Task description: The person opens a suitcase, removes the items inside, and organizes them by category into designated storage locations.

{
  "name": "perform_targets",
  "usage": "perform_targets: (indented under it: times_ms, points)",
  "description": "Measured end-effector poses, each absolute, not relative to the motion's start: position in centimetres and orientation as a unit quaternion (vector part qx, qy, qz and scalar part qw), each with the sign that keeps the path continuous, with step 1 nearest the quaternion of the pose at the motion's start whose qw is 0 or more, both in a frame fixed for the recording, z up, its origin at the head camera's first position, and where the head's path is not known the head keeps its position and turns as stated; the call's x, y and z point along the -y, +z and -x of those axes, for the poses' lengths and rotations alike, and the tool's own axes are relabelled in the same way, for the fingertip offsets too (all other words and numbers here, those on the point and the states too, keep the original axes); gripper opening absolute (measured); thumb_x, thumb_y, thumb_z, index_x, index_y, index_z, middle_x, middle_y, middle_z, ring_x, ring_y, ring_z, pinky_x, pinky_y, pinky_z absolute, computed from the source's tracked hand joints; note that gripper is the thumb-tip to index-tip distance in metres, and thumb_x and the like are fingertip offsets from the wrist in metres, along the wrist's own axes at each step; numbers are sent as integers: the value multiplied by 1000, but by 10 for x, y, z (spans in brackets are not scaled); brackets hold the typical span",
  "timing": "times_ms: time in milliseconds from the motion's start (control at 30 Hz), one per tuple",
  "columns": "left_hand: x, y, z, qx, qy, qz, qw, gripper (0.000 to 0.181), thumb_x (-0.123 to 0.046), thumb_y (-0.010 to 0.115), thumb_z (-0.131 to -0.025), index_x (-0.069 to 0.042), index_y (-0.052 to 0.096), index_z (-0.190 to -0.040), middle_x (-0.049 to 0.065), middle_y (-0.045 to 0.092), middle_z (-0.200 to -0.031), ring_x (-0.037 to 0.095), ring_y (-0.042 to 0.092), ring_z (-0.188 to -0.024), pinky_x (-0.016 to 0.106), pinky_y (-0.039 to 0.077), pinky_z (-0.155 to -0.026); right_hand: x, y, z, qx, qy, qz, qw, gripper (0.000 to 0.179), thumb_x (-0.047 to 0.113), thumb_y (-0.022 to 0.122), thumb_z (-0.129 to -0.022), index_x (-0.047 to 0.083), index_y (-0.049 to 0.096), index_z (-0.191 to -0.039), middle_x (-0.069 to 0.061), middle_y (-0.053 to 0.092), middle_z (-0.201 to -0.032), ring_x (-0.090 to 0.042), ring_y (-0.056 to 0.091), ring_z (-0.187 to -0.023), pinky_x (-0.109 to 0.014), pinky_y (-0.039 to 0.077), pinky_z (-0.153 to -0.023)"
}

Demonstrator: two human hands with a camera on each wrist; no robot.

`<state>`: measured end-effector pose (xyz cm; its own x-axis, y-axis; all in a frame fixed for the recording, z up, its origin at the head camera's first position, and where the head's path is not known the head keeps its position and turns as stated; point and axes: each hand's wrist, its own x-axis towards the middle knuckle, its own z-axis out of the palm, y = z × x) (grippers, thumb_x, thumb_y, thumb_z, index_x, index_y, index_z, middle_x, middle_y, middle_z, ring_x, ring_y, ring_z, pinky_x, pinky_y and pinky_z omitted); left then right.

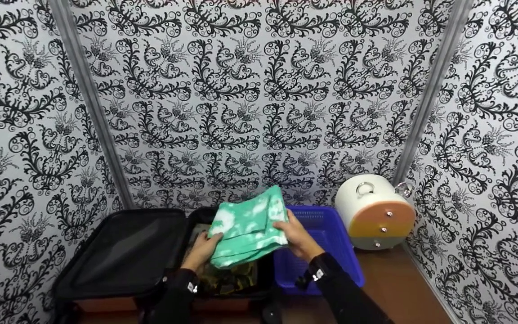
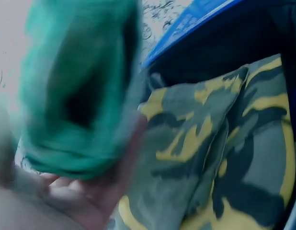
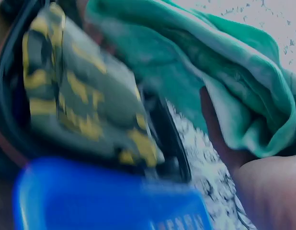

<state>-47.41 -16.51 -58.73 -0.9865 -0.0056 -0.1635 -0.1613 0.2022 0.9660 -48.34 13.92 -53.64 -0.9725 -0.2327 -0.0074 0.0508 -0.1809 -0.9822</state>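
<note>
A folded green-and-white tie-dye garment (image 1: 245,225) is held up in both hands, above an open black suitcase (image 1: 265,288). My left hand (image 1: 201,251) grips its left edge, thumb on top. At the right edge, my right hand (image 1: 297,236) pinches the layers between thumb and fingers. Both wrist views show the garment's folded layers (image 3: 263,96) at close range, blurred in the left one (image 2: 81,143). Below it in the suitcase lies a folded camouflage garment (image 2: 186,148) in grey-green, dark and yellow.
The suitcase's black lid (image 1: 128,252) lies opened out to the left. A blue plastic basket (image 1: 353,265) stands against the suitcase's right side. Farther right, a white rounded box (image 1: 353,198) with coloured drawers sits on the brown surface (image 1: 403,288). Patterned walls (image 1: 241,112) close in the space.
</note>
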Motion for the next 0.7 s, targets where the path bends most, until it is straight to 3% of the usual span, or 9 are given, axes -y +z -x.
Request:
perform_targets:
  times_ms: [167,267,367,500,567,700]
  points:
    - [129,-568,474,-796,604,4,-44,53,-29,64,-111,1,44,-150,30,59,-141,36,69,-113,45,58,-88,-173,-539,487,-687,-724,19,61,63,3,54,-101,6,40,-162,-15,65,-118,-21,71,-87,-32,62,-69]
    - [106,-562,474,-785,615,-26,-70,47,-25,65,-110,-2,47,-147,26,63,-132,30,70,-103,39,58,-82,-191,-536,485,-730,-682,-16,41,59,20,55,-109,5,41,-164,-22,61,-138,-25,69,-103,-33,61,-77]
    - [85,-558,475,-790,605,-56,-83,47,-25,66,-110,-4,50,-149,24,68,-128,27,72,-100,38,59,-80,-206,-534,482,-764,-644,-26,22,66,32,62,-111,0,38,-164,-26,54,-152,-31,67,-116,-36,62,-85]
    - [61,-557,471,-801,584,-108,-77,56,-24,64,-111,-2,48,-160,29,66,-144,40,72,-123,52,61,-99,-219,-536,480,-814,-578,-27,-44,70,20,74,-100,-4,44,-158,-29,58,-149,-36,65,-124,-44,59,-99]
    - [49,-559,468,-803,578,-133,-65,63,-23,63,-111,0,41,-166,32,57,-158,47,61,-141,60,53,-114,-225,-539,480,-835,-543,-41,-77,70,12,73,-95,-4,45,-158,-29,60,-149,-39,62,-130,-48,54,-106]
    - [24,-564,462,-797,579,-171,-29,77,-20,62,-109,3,26,-172,37,38,-171,53,43,-157,66,38,-127,-238,-547,479,-853,-503,-87,-107,75,8,67,-93,-2,41,-163,-31,57,-156,-46,57,-141,-57,47,-117]
